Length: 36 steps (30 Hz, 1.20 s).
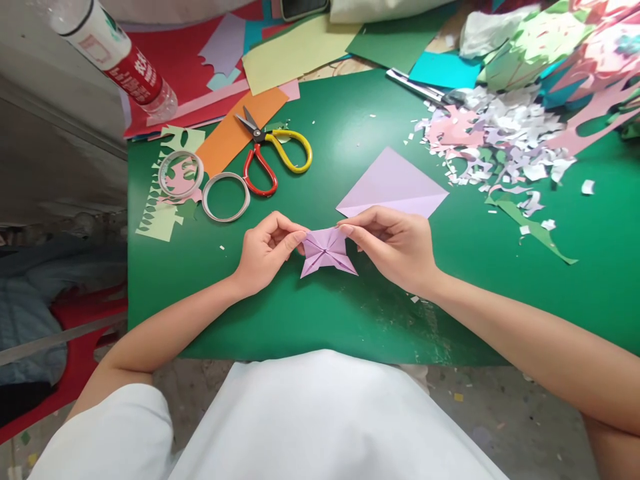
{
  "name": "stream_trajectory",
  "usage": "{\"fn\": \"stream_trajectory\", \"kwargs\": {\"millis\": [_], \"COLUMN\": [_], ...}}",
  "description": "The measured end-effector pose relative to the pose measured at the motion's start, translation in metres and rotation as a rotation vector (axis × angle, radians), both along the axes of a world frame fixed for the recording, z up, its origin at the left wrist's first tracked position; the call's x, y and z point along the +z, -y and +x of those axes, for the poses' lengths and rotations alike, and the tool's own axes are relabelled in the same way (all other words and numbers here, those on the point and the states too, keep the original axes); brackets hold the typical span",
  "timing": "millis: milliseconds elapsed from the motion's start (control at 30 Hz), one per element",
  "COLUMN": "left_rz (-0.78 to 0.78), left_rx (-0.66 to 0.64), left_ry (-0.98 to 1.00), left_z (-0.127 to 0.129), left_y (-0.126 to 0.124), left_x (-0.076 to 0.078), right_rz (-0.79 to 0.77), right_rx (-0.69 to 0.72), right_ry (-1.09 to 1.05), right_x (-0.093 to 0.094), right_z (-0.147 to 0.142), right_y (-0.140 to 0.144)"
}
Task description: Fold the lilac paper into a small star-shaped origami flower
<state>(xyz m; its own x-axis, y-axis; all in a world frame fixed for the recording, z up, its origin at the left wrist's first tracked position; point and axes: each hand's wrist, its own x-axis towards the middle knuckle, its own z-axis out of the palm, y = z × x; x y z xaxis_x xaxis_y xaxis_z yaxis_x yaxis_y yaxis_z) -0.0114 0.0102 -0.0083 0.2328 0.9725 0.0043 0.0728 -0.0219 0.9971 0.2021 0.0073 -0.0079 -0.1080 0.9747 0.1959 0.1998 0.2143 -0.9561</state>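
Note:
A small folded purple paper [326,251] with pointed corners and creases meeting at its middle is held above the green table. My left hand [267,253] pinches its upper left corner between thumb and fingers. At the upper right corner, my right hand [397,243] has the same paper between thumb and index finger. Behind the right hand lies a larger purple sheet [393,183] with a crease across it, partly covered by that hand.
Scissors [259,137] with red and yellow handles lie open near an orange strip [225,143]. Two tape rolls [226,219] sit left of them. A bottle [135,73] stands at the back left. Paper scraps [510,133] pile up on the right of the green table [525,293].

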Motion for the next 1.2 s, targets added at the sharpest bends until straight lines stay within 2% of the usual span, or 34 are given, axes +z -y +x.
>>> {"fn": "stream_trajectory", "kwargs": {"millis": [233,333,400,500,567,633,733,800,867,1033,1200], "left_rz": [-0.024,0.027,0.113,0.34,0.531,0.689,0.802,0.83,0.833,0.906,1.045], "left_rx": [0.009,0.001,-0.02,-0.105,-0.169,-0.241,-0.325,-0.359,-0.407,-0.521,-0.507], "left_ry": [0.124,0.166,0.179,0.17,0.127,0.058,-0.028,-0.066,-0.105,-0.31,-0.563], "left_z": [0.004,0.005,0.003,-0.003,-0.01,-0.016,-0.024,-0.027,-0.028,-0.029,-0.026], "left_y": [0.0,0.002,0.003,0.002,-0.001,-0.006,-0.014,-0.019,-0.022,-0.024,-0.022], "left_x": [0.004,0.005,0.005,0.005,0.006,0.007,0.007,0.005,0.001,-0.003,-0.004], "right_rz": [0.293,0.397,0.475,0.59,0.702,0.881,1.164,1.268,1.269,1.102,1.042], "right_rx": [-0.051,-0.009,0.066,0.158,0.197,0.231,0.243,0.242,0.251,0.372,0.448], "right_ry": [0.232,0.225,0.142,0.067,0.129,0.258,0.439,0.472,0.46,0.56,0.602], "right_x": [0.003,0.004,0.005,0.01,0.014,0.018,0.018,0.015,0.009,-0.001,-0.006], "right_z": [0.004,0.006,0.007,0.012,0.018,0.024,0.027,0.025,0.021,0.015,0.015], "right_y": [0.005,0.007,0.006,0.002,-0.003,-0.008,-0.013,-0.014,-0.013,-0.009,-0.008]}}
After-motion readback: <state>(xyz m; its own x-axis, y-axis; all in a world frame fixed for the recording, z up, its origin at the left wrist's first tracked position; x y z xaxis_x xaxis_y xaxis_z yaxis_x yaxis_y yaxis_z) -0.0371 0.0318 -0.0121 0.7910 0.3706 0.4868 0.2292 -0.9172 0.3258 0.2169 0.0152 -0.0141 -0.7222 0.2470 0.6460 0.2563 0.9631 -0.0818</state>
